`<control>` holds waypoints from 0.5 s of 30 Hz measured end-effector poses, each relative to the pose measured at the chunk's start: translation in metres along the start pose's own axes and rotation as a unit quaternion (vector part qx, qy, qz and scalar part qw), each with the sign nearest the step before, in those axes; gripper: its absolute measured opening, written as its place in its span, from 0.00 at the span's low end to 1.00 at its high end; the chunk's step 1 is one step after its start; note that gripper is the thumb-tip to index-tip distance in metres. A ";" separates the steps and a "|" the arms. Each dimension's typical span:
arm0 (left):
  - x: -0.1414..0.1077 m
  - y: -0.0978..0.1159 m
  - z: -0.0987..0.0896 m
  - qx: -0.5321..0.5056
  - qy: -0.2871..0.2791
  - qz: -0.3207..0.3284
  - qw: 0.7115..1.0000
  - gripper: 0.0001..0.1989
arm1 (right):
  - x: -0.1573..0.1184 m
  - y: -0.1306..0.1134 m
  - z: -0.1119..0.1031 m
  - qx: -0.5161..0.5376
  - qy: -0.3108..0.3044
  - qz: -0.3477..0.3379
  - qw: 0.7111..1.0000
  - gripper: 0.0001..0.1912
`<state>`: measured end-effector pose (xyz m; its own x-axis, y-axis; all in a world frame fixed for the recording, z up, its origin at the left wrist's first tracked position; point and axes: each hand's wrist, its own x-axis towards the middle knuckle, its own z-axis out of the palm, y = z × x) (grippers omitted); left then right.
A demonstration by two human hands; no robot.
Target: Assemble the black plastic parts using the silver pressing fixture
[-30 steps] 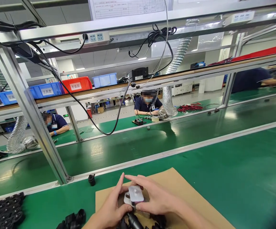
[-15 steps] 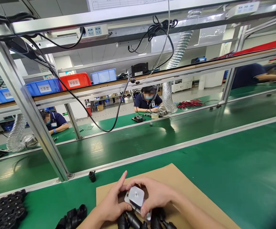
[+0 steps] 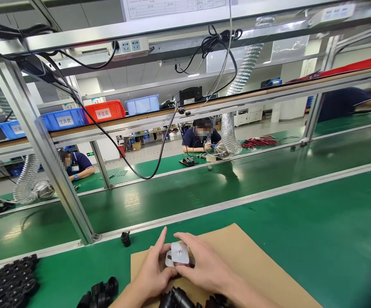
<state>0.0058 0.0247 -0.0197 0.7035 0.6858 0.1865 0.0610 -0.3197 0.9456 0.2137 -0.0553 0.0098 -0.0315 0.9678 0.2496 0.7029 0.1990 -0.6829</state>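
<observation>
Between my two hands is a small square white plate part [image 3: 180, 253] with rounded corners and a small raised spot in its middle. A second pale plate shows just under it on the left. My left hand [image 3: 153, 267] grips the left side with thumb and fingers. From the right, my right hand [image 3: 201, 263] closes on the part, thumb at its lower edge. Both hands are above a sheet of brown cardboard [image 3: 236, 252]. Close below them lie several black plastic fittings [image 3: 179, 297], partly cut off by the frame's lower edge.
Black parts [image 3: 8, 282] are massed at the left, with more black fittings [image 3: 98, 293] nearer. One black fitting [image 3: 125, 238] stands by the metal rail. A metal post [image 3: 44, 141] rises at left. Beyond the green conveyor belt [image 3: 172, 188], co-workers [image 3: 201, 134] sit at another bench.
My hands have lifted the plate part slightly and turned it, so the lower plate now sticks out at left. My right fingers have straightened somewhat. The view has shifted a little.
</observation>
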 end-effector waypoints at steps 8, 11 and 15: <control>0.001 0.005 -0.011 -0.035 -0.058 0.013 0.998 0.51 | 0.005 0.008 -0.015 0.011 -0.075 -0.048 0.996 0.49; 0.001 0.009 -0.024 -0.044 -0.127 0.009 0.991 0.55 | 0.005 0.020 -0.030 0.138 -0.140 -0.061 0.978 0.52; 0.000 0.006 -0.015 -0.024 -0.084 0.001 0.996 0.58 | 0.005 0.013 -0.022 0.161 -0.152 -0.111 0.969 0.44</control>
<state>-0.0040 0.0322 -0.0099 0.8130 0.5639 0.1453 0.0284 -0.2876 0.9573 0.2391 -0.0516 0.0172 -0.3986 0.8866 0.2346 0.3984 0.3978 -0.8265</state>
